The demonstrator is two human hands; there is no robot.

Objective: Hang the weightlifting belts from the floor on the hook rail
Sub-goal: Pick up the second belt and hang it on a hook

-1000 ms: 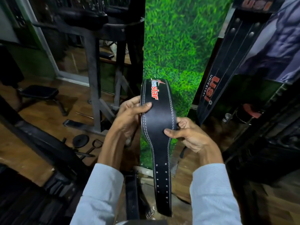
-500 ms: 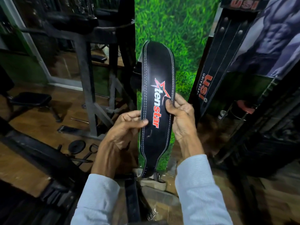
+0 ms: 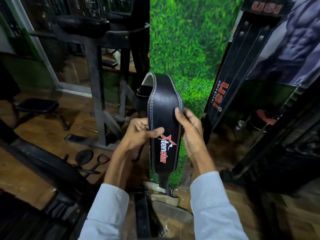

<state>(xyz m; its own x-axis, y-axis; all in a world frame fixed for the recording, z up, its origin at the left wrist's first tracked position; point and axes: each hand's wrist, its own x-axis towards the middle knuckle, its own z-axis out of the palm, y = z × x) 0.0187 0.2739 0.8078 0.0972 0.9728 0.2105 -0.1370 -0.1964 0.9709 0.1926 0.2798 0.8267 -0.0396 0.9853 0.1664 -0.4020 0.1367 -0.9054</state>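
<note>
Black leather of the tenstar belt point(image 3: 164, 118) stands at frame centre, pinched at its edges by my left hand point(image 3: 138, 134) and right hand point(image 3: 190, 129), and its folded-over top could flop loose if either thumb-and-finger grip slips before reaching a hook.

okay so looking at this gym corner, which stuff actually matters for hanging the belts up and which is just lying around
Part of the job:
- tenstar belt, gripped by the left hand and right hand
- USI belt, already hanging at the right

Just lying about:
- weight plate on the floor
- cable handle beside it
- bench
- grass panel

The hook rail itself is not visible.
</note>
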